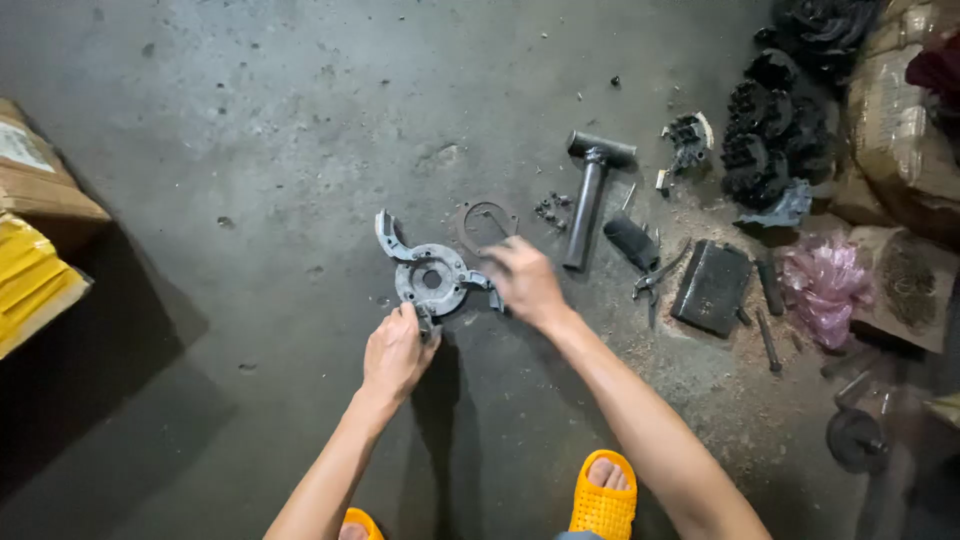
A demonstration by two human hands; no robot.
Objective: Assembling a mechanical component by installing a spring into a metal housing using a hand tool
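A grey concrete floor, rough and stained, fills the view, and everything sits on it. The landmark is the round metal plate near the middle.

Far right of the plate, a heap of black toothed parts leans against brown sacks; below them lies a crumpled pink plastic bag. Far left of the plate, a cardboard box rests above a yellow package.

Right of the plate, a hammer lies with its dull steel head away from the person and its handle running back toward them. Further right lie a flat black ribbed block and, between it and the hammer, pliers.

The plate itself is dull grey cast metal, disc-shaped with a hole at its centre. A curved arm sweeps out of it up and to the left, so its long axis runs from that hooked tip down to the right.

Just above and right of the plate lies a thin rusty ring, and beyond it a cluster of small dark screws.

The left hand pinches the plate's near edge with closed fingers. The right hand grips the plate's right-hand arm, fingers curled round it.

Nearest the person, below the plate, are orange perforated sandals.
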